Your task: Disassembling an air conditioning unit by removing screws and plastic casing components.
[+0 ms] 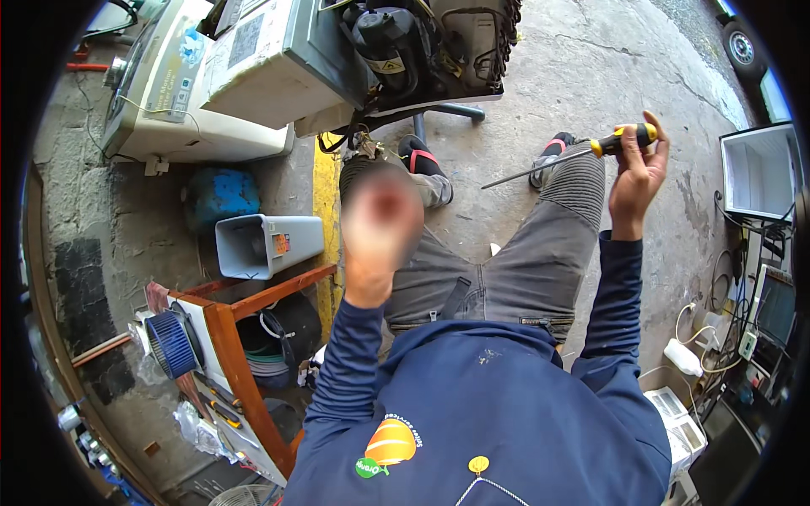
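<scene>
In my right hand (pixel 637 181), raised over my right knee, is a screwdriver with a yellow and black handle (pixel 607 144). Its long metal shaft points left, the tip in the air between my knees. My left hand (pixel 369 266) is lifted over my left thigh; a blur covers its fingers, so I cannot tell whether it holds anything. Just beyond it are some loose wires (pixel 364 147) at the lower edge of an appliance. That grey-white appliance (pixel 278 72) has its back exposed, showing a black compressor (pixel 390 46) and dark tubing.
To the left stand a white washing machine (pixel 156 101), a grey plastic bin (pixel 283 244) and a blue bundle (pixel 224 196). Nearer is a wooden-framed stand (pixel 232 363) carrying a blue fan wheel (pixel 171 344) and tools. A white open box (pixel 759 173) and cables (pixel 717 341) are at the right.
</scene>
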Demonstrator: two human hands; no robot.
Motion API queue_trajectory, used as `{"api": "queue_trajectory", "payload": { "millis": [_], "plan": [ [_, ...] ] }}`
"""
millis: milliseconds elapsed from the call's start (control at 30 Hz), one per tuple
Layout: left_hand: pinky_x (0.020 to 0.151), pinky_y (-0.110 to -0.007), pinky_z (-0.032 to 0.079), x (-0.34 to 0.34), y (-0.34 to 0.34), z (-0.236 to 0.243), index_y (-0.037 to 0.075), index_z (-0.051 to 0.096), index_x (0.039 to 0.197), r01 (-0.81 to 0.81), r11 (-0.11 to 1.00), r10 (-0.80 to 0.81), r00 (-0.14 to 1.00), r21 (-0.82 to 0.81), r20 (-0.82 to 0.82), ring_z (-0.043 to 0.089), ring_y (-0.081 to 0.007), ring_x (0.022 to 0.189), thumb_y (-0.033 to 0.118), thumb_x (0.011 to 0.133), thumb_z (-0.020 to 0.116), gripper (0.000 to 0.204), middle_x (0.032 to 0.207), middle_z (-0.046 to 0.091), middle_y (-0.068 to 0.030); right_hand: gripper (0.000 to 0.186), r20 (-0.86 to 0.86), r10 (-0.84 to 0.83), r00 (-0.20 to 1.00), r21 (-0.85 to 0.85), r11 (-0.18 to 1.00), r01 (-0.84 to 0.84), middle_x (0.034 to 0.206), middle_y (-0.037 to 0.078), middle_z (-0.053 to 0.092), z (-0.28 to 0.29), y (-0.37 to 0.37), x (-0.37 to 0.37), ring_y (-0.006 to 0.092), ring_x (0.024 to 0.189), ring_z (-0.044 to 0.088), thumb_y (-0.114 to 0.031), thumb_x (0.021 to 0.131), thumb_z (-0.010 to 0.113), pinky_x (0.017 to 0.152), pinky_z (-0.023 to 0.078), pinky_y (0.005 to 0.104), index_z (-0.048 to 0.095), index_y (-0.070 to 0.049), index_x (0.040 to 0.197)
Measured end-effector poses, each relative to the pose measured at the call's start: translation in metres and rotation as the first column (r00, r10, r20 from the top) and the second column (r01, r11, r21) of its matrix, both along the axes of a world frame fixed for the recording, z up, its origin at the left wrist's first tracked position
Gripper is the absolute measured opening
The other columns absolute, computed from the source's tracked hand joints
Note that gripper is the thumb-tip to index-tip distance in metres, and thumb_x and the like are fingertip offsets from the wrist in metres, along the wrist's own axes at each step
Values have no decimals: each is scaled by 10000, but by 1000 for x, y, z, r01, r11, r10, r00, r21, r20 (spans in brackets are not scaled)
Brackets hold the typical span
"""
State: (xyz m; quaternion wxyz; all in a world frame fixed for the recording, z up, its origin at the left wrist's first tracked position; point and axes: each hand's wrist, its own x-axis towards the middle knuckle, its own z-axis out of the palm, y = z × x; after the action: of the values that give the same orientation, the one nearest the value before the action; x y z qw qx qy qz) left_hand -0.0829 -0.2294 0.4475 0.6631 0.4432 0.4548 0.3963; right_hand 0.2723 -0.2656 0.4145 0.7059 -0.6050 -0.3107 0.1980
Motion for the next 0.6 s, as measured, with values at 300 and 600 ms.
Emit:
{"api": "queue_trajectory", "payload": {
  "millis": [300,600],
  "plan": [
    [907,-436,531,-13,157,-194,21,514,1267,-297,824,423,889,-483,174,633,-278,1062,206,1056,515,281,1208,597,-156,377,-247,-29,969,2,1000,31,1057,144,623,-37,38,-23,196,846,647,-69,1015,520,775,563,323,466,-96,1388],
    [909,-459,509,-86,284,-316,57,554,1206,-218,249,810,581,-944,80,631,-283,1115,148,1038,379,259,1275,610,-151,229,-306,26,952,-111,992,-63,802,52,597,-81,119,-25,134,673,590,-36,948,546,566,475,260,567,-80,1172]
  ]
}}
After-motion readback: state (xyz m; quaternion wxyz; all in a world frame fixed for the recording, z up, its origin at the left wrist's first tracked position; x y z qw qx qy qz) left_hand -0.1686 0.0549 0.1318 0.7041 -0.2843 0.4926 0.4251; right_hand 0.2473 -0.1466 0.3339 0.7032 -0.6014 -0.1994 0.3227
